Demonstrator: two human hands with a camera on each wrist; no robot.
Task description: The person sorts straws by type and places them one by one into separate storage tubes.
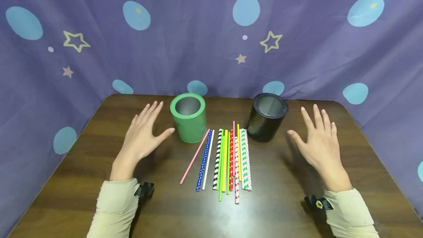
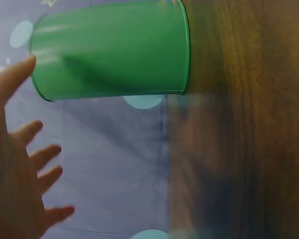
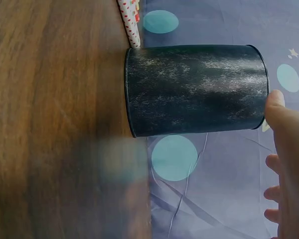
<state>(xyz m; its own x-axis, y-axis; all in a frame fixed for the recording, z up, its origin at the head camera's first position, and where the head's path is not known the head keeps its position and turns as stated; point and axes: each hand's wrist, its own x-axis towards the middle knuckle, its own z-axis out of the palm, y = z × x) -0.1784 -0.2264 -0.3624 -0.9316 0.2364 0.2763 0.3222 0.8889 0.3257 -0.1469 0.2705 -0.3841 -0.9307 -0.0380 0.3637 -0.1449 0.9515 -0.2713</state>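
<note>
My left hand (image 1: 140,139) hovers over the table with fingers spread, left of a green can (image 1: 191,127) and apart from it. On the other side, my right hand (image 1: 320,146) is held up with straight fingers, to the right of a black can (image 1: 264,124). Neither hand holds anything. Both cans stand upright with their open tops showing. Between and in front of them lie several drinking straws: a pink straw (image 1: 195,157), a blue dotted straw (image 1: 204,161), a black-striped straw (image 1: 217,159), and yellow, green, red and white ones packed side by side.
The dark wooden table (image 1: 158,212) has rounded back corners. Behind it hangs a purple curtain (image 1: 211,47) with blue spots and stars, close to the cans. Each wrist carries a black strap-mounted device, such as the left device (image 1: 145,189).
</note>
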